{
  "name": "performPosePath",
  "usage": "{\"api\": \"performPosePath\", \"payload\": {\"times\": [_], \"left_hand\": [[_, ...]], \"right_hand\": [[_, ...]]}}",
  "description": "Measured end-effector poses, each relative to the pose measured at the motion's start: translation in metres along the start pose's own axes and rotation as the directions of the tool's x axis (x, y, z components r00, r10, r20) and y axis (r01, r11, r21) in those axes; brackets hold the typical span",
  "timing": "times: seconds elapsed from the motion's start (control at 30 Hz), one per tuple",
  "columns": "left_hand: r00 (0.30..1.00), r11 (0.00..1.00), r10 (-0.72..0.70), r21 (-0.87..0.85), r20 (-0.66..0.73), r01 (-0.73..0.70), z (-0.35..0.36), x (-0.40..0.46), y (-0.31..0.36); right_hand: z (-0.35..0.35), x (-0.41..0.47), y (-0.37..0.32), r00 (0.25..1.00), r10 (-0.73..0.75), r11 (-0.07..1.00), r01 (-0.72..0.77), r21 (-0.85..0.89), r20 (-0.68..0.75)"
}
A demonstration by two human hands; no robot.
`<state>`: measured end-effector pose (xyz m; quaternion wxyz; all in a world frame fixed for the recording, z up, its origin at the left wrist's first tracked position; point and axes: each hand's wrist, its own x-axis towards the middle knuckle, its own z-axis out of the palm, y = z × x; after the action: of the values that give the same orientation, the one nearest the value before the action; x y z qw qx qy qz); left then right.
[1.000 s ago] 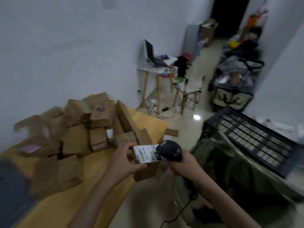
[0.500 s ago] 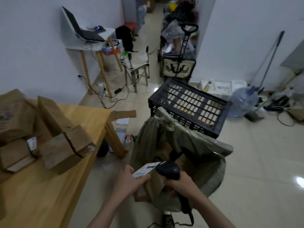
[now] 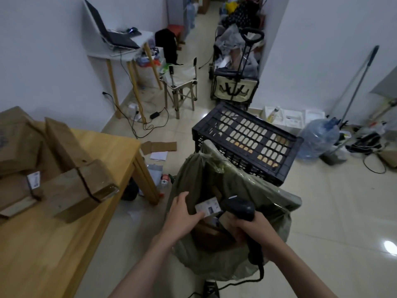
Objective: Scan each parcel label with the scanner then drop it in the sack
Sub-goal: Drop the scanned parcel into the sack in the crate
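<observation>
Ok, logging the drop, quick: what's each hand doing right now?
Left hand: open over the sack, fingers straight, at the labelled parcel.
Right hand: grips the scanner.

Head view. I see the left hand (image 3: 182,214), fingers spread, over the mouth of the green sack (image 3: 264,203), touching a labelled parcel (image 3: 208,208) inside it. The right hand (image 3: 249,231) grips the black scanner (image 3: 240,208). More parcels (image 3: 71,190) lie on the wooden table (image 3: 43,250) at left; a black crate (image 3: 247,140) stands beyond the sack.

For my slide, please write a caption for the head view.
Left hand lowers labelled parcel into green sack; right hand grips scanner.
</observation>
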<state>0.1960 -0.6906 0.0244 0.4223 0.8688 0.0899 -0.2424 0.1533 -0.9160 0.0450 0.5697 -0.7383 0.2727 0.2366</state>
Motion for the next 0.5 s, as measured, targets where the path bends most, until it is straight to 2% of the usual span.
{"api": "performPosePath", "payload": {"times": [0.17,0.27,0.37,0.5], "left_hand": [[0.998,0.994,-0.010,0.111,-0.057,0.016,-0.054,-0.020,-0.025],[0.990,0.990,0.006,0.143,-0.142,0.014,-0.098,-0.040,-0.040],[0.972,0.985,-0.005,0.168,-0.234,0.046,-0.147,-0.063,-0.058],[0.960,0.982,-0.037,0.166,-0.276,0.086,-0.212,-0.099,-0.093]], "right_hand": [[0.048,0.004,-0.046,0.990,-0.086,0.986,0.101,-0.129,0.115],[0.091,-0.002,-0.083,0.968,-0.138,0.955,0.187,-0.231,0.210],[0.140,-0.013,-0.118,0.927,-0.194,0.906,0.295,-0.302,0.322],[0.210,-0.039,-0.160,0.838,-0.262,0.804,0.464,-0.371,0.480]]}}
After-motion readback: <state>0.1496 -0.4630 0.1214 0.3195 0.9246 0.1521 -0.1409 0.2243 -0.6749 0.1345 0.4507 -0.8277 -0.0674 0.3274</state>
